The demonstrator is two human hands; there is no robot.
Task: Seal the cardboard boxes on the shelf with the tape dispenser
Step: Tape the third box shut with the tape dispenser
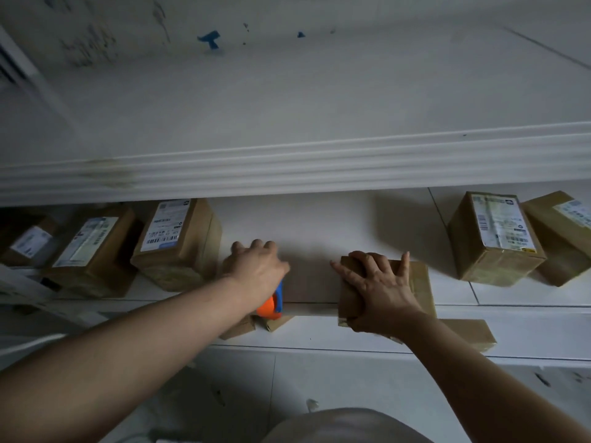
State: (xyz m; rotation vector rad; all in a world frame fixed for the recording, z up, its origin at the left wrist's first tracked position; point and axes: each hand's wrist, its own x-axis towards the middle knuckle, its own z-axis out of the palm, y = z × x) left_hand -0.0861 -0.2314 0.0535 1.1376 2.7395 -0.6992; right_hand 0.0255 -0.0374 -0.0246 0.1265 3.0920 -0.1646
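Observation:
A brown cardboard box (419, 279) lies on the white shelf (319, 327), near its front edge. My right hand (377, 282) rests spread on top of the box, thumb hooked over its near left corner. My left hand (257, 266) grips an orange and blue tape dispenser (271, 303), most of it hidden under the hand. A strip of brown tape (308, 281) runs from the dispenser to the box's left side. Small cardboard pieces (243, 326) stick out below the dispenser.
Labelled cardboard boxes stand to the left (179, 241), (92, 251) and to the right (495, 238), (563, 231) on the shelf. A white moulded ledge (287, 167) overhangs the shelf from above. Another flat brown piece (470, 334) lies at the shelf's front edge.

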